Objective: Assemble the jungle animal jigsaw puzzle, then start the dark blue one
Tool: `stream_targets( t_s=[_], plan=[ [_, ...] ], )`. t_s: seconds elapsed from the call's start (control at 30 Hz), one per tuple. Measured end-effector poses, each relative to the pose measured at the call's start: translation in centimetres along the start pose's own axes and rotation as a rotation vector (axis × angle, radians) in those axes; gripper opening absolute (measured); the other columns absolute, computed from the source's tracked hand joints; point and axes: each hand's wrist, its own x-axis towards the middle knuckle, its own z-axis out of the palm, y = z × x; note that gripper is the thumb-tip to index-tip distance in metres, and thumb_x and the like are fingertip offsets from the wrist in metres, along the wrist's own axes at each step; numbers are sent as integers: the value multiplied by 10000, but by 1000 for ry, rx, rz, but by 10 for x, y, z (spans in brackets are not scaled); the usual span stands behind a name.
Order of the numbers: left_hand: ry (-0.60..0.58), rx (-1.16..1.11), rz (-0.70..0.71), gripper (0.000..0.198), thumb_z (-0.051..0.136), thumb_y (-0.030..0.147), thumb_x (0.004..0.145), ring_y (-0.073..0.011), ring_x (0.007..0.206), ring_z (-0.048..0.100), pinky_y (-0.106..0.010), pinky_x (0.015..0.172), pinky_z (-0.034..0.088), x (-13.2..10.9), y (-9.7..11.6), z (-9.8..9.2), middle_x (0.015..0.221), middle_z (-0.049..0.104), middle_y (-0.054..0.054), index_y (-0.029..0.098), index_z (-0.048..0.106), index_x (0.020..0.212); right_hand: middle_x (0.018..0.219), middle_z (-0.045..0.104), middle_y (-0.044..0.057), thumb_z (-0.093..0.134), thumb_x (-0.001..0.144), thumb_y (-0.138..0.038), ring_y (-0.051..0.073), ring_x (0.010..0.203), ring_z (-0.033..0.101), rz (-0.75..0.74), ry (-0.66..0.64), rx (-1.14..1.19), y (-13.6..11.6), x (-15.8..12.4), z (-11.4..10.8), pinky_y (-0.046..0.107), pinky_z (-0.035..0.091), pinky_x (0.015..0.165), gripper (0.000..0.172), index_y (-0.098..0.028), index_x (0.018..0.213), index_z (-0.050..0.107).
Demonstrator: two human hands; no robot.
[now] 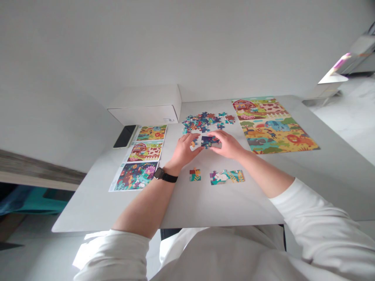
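The right hand (230, 146) is gripping a dark puzzle section (206, 141), with fingers at its upper edge and thumb below. This section lies in the gap between the two hands, just beside the fingertips of the left hand (185, 150). The left hand is curved, thumb apart from the fingers, and inside this curve shows a pale piece with orange (193, 144); I cannot tell whether the hand pinches it or it only lies there. On the left wrist is a black watch (165, 175).

Nearer to the person, below the hands, a single puzzle piece (195, 175) lies on the bench (187, 208), and to the right of it lies a joined strip with a white rabbit (227, 176). Just beyond the fingers is a heap of loose pieces (202, 120). Left of the left hand are three small picture sheets (145, 151) in a column, with a phone (125, 136) beside the farthest one. Behind them stands a white box (143, 113). To the right of the right hand lies a large colourful poster (272, 127).
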Motion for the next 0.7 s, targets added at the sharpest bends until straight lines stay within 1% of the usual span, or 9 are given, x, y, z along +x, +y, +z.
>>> stream_targets(
  t_s=[0.07,0.13,0.27,0.33,0.47,0.6,0.7],
  plan=[
    [14,-4,-24,312,803,315,963,-270,1174,729,-436,1063,580,0,0,0,1214,783,-92,233,702,1246,1380,728,111,797,895,-219,292,1167,737,12,-4,-6,-1,0,-1,474,629,1051,544,-269,1419,663],
    [23,-13,-46,237,774,268,974,-256,1121,741,-428,1049,582,0,0,1,1136,798,-74,237,706,1199,1375,731,109,776,895,-188,278,1113,745,35,-12,-5,-3,0,-2,456,635,1020,558,-272,1434,659],
    [38,-17,-62,176,757,215,982,-239,1033,758,-419,1035,576,0,0,3,1023,812,-47,244,736,1155,1330,757,94,702,907,-127,230,960,757,108,-17,11,-3,0,-2,417,642,948,574,-275,1460,653],
    [42,-13,-61,162,763,213,981,-236,1018,761,-413,1028,574,0,0,3,1013,817,-46,243,750,1140,1276,779,86,687,912,-123,218,917,755,130,-18,24,-1,0,-2,409,639,933,572,-270,1465,658],
    [35,-6,-69,176,768,204,970,-237,1010,767,-409,1029,571,1,1,2,1012,825,-49,239,767,1143,1149,808,68,710,909,-148,223,905,753,128,-35,41,2,1,-1,395,634,894,556,-268,1451,685],
    [12,4,-80,187,749,185,965,-245,1035,769,-417,1047,565,1,2,1,1030,831,-53,241,777,1141,1084,809,58,750,871,-144,208,867,746,114,-74,67,1,2,0,370,624,875,497,-253,1355,732],
    [6,3,-75,186,730,190,976,-252,1056,768,-427,1063,558,1,2,2,1040,834,-54,243,778,1149,1032,800,42,768,857,-149,209,870,744,127,-75,74,0,3,-2,358,612,864,463,-259,1305,732]
  ],
)
